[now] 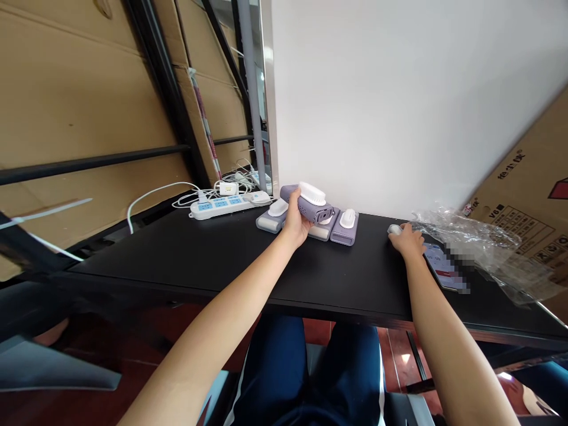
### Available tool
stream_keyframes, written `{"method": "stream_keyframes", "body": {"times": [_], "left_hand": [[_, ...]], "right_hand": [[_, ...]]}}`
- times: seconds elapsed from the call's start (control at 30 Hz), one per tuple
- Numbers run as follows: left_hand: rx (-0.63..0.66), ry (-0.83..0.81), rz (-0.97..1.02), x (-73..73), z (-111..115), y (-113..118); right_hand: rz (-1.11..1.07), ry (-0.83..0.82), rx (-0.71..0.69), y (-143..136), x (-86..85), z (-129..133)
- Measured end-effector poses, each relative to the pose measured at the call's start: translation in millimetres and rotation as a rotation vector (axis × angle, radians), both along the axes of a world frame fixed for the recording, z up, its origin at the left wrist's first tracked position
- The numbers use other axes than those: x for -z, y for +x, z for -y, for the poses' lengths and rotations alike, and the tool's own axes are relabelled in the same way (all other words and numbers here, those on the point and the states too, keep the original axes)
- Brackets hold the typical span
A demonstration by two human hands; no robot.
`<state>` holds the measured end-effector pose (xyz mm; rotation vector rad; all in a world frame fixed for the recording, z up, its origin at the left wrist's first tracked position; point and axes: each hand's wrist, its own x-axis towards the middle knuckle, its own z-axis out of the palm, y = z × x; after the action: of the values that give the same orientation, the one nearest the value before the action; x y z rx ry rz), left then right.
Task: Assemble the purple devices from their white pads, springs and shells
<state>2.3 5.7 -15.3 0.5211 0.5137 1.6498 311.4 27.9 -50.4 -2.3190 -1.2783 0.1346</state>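
My left hand (296,222) is closed round a purple, box-shaped case (314,211) and holds it tilted above the table. On top of that case sits a white oval piece with a ridged edge, like a small brush (312,194). Similar purple cases with white oval pieces lie behind and beside it, one purple case (345,232) to the right and another case (270,221) to the left. My right hand (407,239) rests low over the tabletop, its fingers closed on a small whitish rounded piece (394,229), mostly covered by the fingers.
A phone (444,269) lies just right of my right hand, beside crumpled clear plastic wrap (479,236). A white power strip (226,205) with tangled cables is at the back left of the black table (213,254). Cardboard (528,195) leans at the right; a white wall (377,106) stands behind.
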Motion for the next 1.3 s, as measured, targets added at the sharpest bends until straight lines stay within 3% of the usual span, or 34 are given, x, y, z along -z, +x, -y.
{"method": "stream_keyframes", "body": {"times": [0.07, 0.13, 0.27, 0.33, 0.43, 0.6, 0.73, 0.83, 0.97, 1.17, 1.3], "left_hand": [[0.019, 0.003, -0.011, 1.2, -0.7, 0.2], [0.043, 0.006, -0.03, 3.2, -2.0, 1.1], [0.069, 0.019, -0.104, 8.1, -4.3, 3.5], [0.116, 0.029, -0.165, 9.6, -2.7, 3.9], [0.32, 0.053, -0.276, 8.6, 6.0, 3.7], [0.756, 0.032, -0.497, 1.4, 28.1, 2.7], [0.857, -0.059, -0.561, -3.1, 32.3, 0.2], [0.78, -0.12, -0.478, -4.0, 23.5, -3.1], [0.513, -0.008, -0.364, -0.9, 5.5, -7.6], [0.124, 0.073, -0.438, 12.2, -5.1, -1.6], [-0.001, 0.11, -0.414, 16.1, -5.1, 3.4]], "right_hand": [[0.031, 0.139, -0.026, -5.3, -0.9, 1.3], [0.044, 0.305, -0.142, -15.6, -3.1, 3.5], [-0.107, 0.583, -0.582, -52.7, -7.9, 14.4], [-0.228, 0.627, -0.747, -72.6, -9.4, 22.7], [-0.462, 0.575, -0.911, -90.3, -11.3, 33.1], [-0.887, 0.437, -0.99, -87.5, -14.8, 37.2], [-1.068, 0.159, -1.02, -84.3, -17.8, 37.7], [-1.241, 0.121, -0.918, -85.1, -19.5, 36.5], [-1.361, 0.232, -0.788, -83.7, -19.8, 34.5], [-1.225, 0.162, -0.851, -87.0, -17.4, 40.4], [-1.209, 0.193, -0.866, -90.2, -18.0, 42.7]]}}
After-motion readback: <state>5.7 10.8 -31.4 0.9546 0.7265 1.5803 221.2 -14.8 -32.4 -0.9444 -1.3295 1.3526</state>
